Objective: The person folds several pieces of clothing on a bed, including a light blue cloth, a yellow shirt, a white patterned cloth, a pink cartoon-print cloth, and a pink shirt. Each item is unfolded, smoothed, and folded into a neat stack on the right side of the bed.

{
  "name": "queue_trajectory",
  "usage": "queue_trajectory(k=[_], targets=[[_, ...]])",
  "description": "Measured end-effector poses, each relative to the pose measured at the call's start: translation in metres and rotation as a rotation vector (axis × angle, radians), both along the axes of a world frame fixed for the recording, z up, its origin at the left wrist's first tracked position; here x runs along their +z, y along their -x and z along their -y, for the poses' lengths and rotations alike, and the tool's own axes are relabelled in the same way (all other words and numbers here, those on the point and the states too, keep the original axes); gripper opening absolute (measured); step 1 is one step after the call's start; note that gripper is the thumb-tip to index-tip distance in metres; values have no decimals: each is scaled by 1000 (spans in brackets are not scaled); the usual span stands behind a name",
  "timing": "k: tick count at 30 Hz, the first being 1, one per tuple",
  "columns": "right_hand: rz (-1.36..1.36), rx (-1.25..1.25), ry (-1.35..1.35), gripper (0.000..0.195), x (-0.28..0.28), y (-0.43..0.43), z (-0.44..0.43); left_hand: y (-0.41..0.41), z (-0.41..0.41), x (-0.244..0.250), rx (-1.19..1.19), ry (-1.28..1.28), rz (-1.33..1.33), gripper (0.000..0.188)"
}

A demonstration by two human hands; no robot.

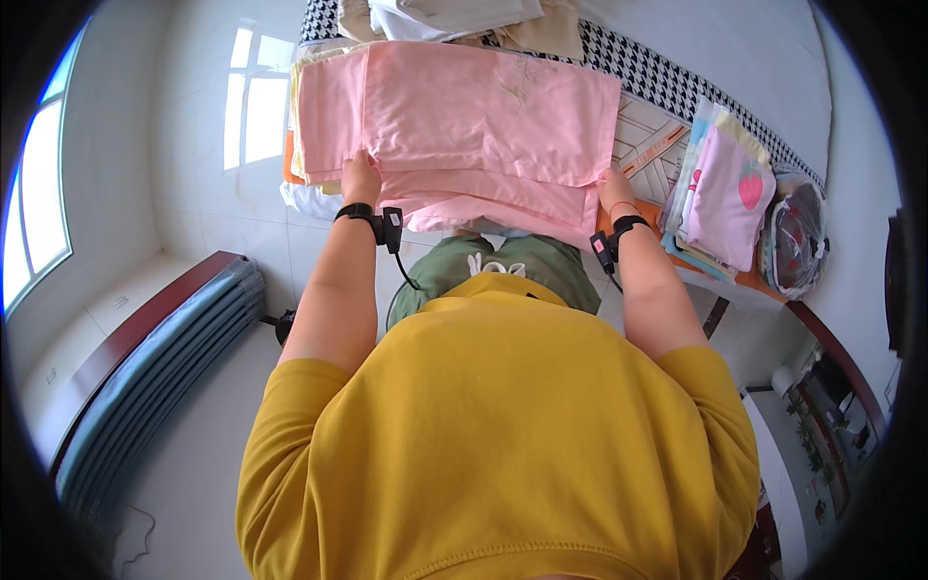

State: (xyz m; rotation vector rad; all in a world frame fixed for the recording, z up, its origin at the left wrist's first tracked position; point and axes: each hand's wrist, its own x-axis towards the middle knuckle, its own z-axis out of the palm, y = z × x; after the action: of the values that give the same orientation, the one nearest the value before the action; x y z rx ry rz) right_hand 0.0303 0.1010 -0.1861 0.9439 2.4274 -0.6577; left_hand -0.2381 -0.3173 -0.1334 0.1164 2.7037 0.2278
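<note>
A pink pillowcase-like cloth (464, 109) with a small embroidered sprig lies spread before me, its near part folded and rumpled. My left hand (362, 176) pinches its near edge at the left, beside a vertical seam. At the right, my right hand (615, 190) grips the cloth's near corner between thumb and fingers. Beneath the pink cloth, yellow fabric shows along the left side. Both wrists wear black straps with small cabled devices.
Folded cloths, the top one pink with a strawberry print (732, 196), are stacked at the right beside a clear plastic bag (797, 239). White and beige fabrics (457, 16) lie beyond. A folded blue pad (159, 362) is at the lower left.
</note>
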Motion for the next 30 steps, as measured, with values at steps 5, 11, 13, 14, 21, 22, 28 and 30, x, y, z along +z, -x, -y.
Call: queue_trajectory(k=[5, 11, 13, 14, 21, 22, 28, 30], targets=[[-571, -339, -47, 17, -1, 25, -27, 25, -1, 14, 37, -134, -146, 14], [-966, -755, 348, 20, 76, 85, -45, 74, -62, 84, 377, -1095, -158, 13], [-1090, -678, 273, 31, 89, 96, -50, 97, -79, 99, 257, -1220, -310, 15], [-1114, -629, 226, 40, 96, 101, -47, 106, -78, 106, 212, -1103, -316, 28], [-205, -611, 103, 89, -47, -19, -21, 47, -42, 37, 489, -703, 7, 92], [-74, -597, 635, 82, -54, -37, -8, 30, -2, -6, 588, -503, 135, 92], [416, -335, 470, 65, 1, -59, 66, -54, 49, -19, 165, -370, 990, 41], [332, -420, 573, 55, 1, -64, 59, -49, 40, -4, 107, -302, 989, 40]])
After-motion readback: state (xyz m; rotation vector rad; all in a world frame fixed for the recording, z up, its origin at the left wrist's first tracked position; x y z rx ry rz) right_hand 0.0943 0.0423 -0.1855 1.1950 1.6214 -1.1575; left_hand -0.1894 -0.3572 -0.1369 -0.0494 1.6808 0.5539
